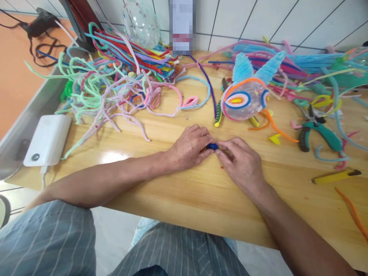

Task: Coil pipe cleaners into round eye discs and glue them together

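Your left hand (192,147) and right hand (243,159) pinch a compact dark-blue piece (212,147) between their fingertips, over the smooth wooden surface (172,195). Beyond it — a glossy, rounded transparent body (254,101) with fuzzy blue ears (243,69); leftward, tangled, fluffy pipe cleaners (94,90); rightward, teal-handled pliers (330,138).

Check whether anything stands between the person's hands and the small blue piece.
Nothing visible does. The left hand and right hand both hold the small blue piece at their fingertips, above the wooden table.
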`<action>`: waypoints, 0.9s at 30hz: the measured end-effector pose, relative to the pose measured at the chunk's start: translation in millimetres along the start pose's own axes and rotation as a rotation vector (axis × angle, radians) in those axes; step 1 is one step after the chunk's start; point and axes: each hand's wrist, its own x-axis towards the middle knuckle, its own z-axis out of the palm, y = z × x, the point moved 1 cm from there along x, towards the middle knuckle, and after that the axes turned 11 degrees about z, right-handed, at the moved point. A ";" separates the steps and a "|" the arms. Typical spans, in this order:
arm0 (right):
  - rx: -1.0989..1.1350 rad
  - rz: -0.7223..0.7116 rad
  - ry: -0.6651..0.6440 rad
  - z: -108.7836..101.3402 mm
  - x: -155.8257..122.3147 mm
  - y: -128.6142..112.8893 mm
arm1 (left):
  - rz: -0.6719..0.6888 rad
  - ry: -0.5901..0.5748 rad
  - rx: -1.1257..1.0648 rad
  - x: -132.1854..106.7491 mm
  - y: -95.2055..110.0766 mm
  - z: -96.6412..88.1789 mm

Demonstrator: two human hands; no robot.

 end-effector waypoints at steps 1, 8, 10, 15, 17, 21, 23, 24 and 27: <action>0.003 0.006 -0.001 0.4 0.1 0.1 | 0.000 0.002 -0.003 0.2 -0.2 0.0; 0.070 0.017 0.029 -2.1 0.3 -2.0 | -0.013 0.056 -0.032 0.8 -0.4 1.4; 0.104 0.022 0.060 -4.1 0.4 -2.3 | -0.033 0.106 -0.128 1.2 -1.6 1.2; 0.184 0.072 0.111 -6.6 0.5 -0.2 | -0.266 0.354 -0.680 9.5 -9.1 -10.1; 0.200 0.088 0.120 -5.9 1.1 1.1 | -0.339 0.422 -0.838 16.8 -11.6 -19.1; 0.219 0.094 0.106 -3.5 2.5 3.0 | -0.397 0.486 -0.900 35.7 -12.4 -36.2; 0.226 0.089 0.096 -2.7 2.6 3.5 | -0.428 0.535 -0.915 46.8 -12.0 -40.7; 0.229 0.085 0.097 -2.5 2.5 3.7 | -0.445 0.563 -0.950 52.9 -12.1 -41.8; 0.240 0.070 0.101 -2.1 2.0 4.5 | -0.494 0.628 -1.055 71.0 -13.5 -41.3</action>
